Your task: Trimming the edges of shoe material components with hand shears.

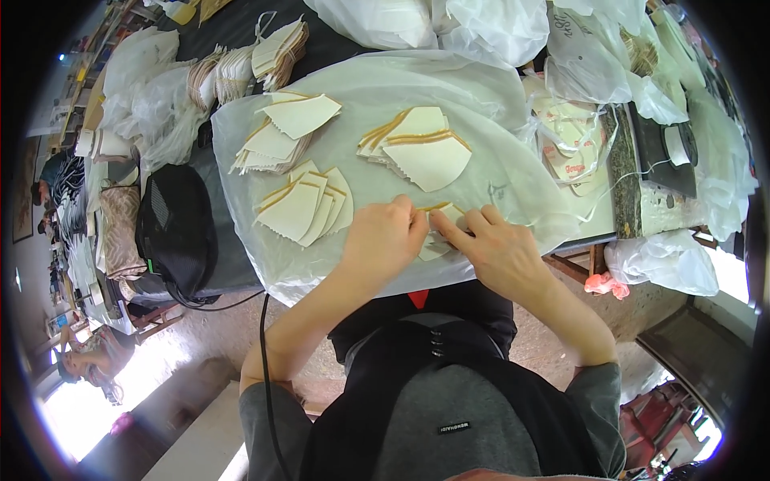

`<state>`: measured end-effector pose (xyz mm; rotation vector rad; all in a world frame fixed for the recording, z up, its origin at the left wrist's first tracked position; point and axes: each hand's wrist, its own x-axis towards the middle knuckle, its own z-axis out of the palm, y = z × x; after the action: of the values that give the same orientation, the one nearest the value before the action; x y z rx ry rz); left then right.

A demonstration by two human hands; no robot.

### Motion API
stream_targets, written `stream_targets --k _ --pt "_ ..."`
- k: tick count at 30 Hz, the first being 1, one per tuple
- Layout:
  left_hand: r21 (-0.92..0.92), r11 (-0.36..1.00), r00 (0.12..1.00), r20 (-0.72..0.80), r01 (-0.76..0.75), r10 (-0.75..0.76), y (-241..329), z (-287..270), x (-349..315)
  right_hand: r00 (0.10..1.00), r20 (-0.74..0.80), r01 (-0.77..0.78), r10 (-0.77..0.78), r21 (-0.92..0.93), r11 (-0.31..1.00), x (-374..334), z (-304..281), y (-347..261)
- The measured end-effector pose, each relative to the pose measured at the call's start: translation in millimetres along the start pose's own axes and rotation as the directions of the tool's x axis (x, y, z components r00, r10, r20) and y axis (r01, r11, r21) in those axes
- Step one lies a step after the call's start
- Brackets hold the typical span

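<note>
Near the front edge of the plastic-covered table, both hands meet over a small cream piece (434,246) with a tan edge, partly hidden by the fingers. My left hand (387,234) is closed, thumb and finger pinched at the piece's left side. On its right side, my right hand (496,245) has its fingers bent and pressed onto it. Just beyond the hands lies a pile of cream fan-shaped pieces (429,158) with tan strips and zigzag edges. Similar piles lie to the left: one nearer (298,210), one farther (298,116).
A translucent plastic sheet (489,104) covers the work surface. Bundled pieces (277,52) and plastic bags (489,28) stand along the back. A black bag (176,228) is at the left, with a black cable (263,345) hanging by my left arm. Printed sheets (569,144) lie right.
</note>
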<state>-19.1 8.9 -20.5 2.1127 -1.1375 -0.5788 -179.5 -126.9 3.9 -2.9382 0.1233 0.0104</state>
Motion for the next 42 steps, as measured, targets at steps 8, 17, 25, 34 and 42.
stream_targets --k 8,17,25,34,42 --pt "-0.093 0.981 0.985 0.036 0.171 -0.168 -1 -21 -4 1.000 0.016 0.009 -0.009 -0.031 0.999 1 1 -1" --pt "-0.069 0.991 0.992 -0.027 0.118 -0.120 -6 -16 -5 1.000 0.029 -0.012 0.012 -0.003 1.000 4 -2 -1" --pt "0.052 0.997 0.988 -0.142 0.061 -0.053 -9 -12 -8 0.998 0.008 0.064 -0.064 -0.008 0.998 15 5 -9" --pt "0.031 0.994 0.976 -0.198 0.100 -0.092 -10 -14 -11 0.997 0.027 0.069 -0.069 -0.016 0.997 18 1 -11" --pt "-0.103 0.974 0.969 -0.128 0.200 -0.212 -5 -24 -14 0.997 0.046 0.065 -0.068 0.052 0.997 26 7 -16"
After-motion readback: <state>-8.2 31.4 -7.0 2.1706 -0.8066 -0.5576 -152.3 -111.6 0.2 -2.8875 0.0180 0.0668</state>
